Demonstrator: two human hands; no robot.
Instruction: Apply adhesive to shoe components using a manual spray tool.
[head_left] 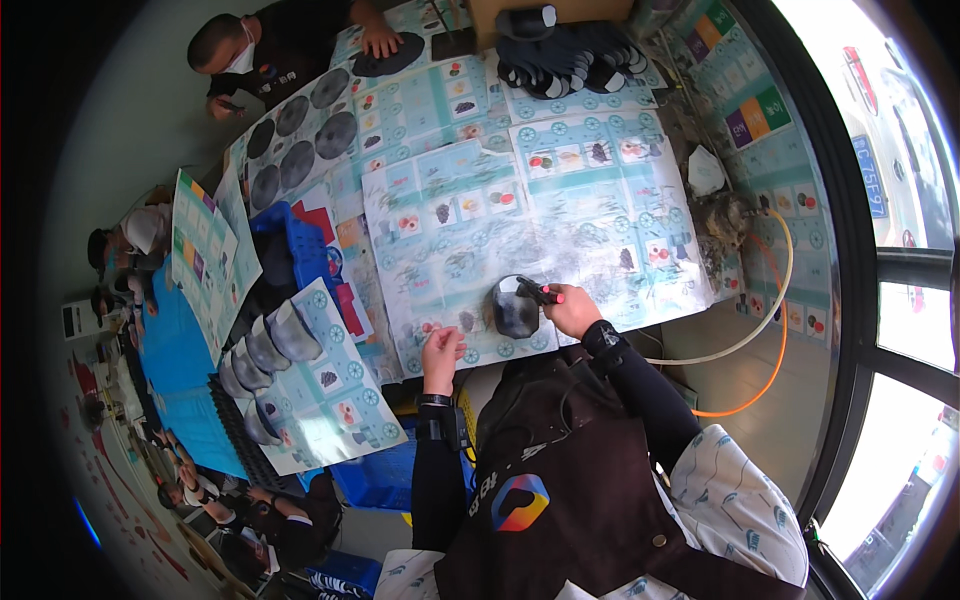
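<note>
Near the front edge of the table lies a dark grey, rounded, cup-like piece (517, 314) with a pale patch at its top. My right hand (574, 311) is closed around a small black tool with red parts (541, 292), whose dark end reaches over the upper rim of that piece. The tool's exact kind is too small to make out. To the left of the piece, apart from it, my left hand (442, 356) is at the table edge with fingers curled in and nothing visible in them. Smudged printed paper sheets (450, 255) lie under the piece.
Stacked dark curved pieces (565, 62) sit at the far side. Round dark discs (335, 134) lie far left, near another person (290, 50). Grey curved pieces (265, 345) rest on a sheet at left, beside a blue crate (300, 240). Hoses (775, 300) loop on the right.
</note>
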